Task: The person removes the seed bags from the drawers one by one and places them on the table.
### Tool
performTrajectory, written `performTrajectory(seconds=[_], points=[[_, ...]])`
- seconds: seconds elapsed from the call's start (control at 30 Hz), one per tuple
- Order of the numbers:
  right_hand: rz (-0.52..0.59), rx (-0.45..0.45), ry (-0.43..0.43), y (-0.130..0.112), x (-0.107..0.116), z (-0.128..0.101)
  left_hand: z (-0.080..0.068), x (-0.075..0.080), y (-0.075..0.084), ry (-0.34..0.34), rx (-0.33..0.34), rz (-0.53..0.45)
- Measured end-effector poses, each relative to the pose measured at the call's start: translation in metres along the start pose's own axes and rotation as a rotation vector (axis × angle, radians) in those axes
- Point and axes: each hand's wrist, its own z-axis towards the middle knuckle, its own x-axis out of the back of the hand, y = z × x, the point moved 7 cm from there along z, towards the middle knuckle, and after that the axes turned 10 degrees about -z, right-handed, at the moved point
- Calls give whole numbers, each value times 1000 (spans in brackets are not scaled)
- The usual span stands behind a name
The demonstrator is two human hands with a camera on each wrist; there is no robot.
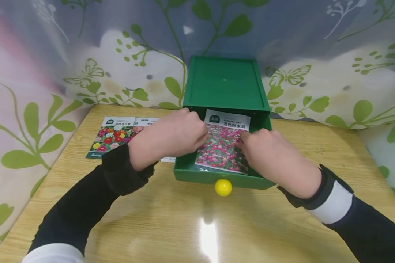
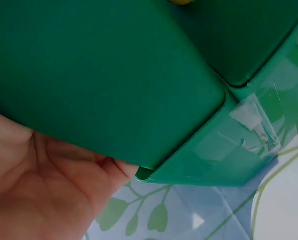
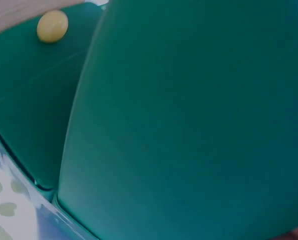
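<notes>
A green box (image 1: pixel 226 84) has its drawer (image 1: pixel 197 176) pulled out, with a yellow ball knob (image 1: pixel 223 187) on the front. Inside the drawer is a flower seed packet (image 1: pixel 222 146), its pink-flower picture facing up and its top end toward the box. At the packet's left edge, my left hand (image 1: pixel 177 133) bends over the drawer wall and pinches it. My right hand (image 1: pixel 266 151) pinches the opposite edge with curled fingers. In the left wrist view, the drawer's green side (image 2: pixel 114 75) hides most of the left fingertips. Green plastic (image 3: pixel 179 125) fills the right wrist view.
Two more seed packets lie on the wooden table (image 1: pixel 151 219) left of the drawer, the nearer-to-edge one (image 1: pixel 112 137) showing mixed flowers, the other (image 1: pixel 146 122) partly under my left arm. A leaf-patterned cloth (image 1: pixel 141 44) rises behind the box and at both sides.
</notes>
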Motion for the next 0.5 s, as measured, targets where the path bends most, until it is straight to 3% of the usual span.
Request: performTrajectory(seconds=[0.27,0.5], points=[[185,-34,22,3,0,1,-1,0,-6,35,10,-157],[237,-37,158,5,4,-1,-5,6,-10,138,-2,-293]])
